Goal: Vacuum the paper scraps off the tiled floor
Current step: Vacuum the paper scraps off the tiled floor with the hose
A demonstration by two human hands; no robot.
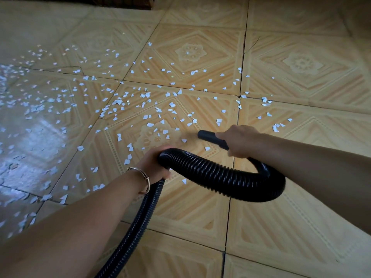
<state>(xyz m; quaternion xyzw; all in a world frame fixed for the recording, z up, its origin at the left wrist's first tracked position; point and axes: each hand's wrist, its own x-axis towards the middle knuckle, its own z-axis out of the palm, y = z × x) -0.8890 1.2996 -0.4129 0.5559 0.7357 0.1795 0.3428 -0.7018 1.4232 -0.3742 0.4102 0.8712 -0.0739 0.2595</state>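
scraps (144,101) on floor (301,227), nozzle (208,137) right

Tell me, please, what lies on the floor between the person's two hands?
In the head view, two small white paper scraps lie on beige patterned tile between the left hand and right hand, beyond the black ribbed hose.

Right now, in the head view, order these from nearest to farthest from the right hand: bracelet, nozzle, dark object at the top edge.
1. Nozzle: gripped in the right hand itself, pointing left.
2. Bracelet: lower left, on the wrist of the left hand gripping the hose.
3. Dark object: top edge, far across the floor.
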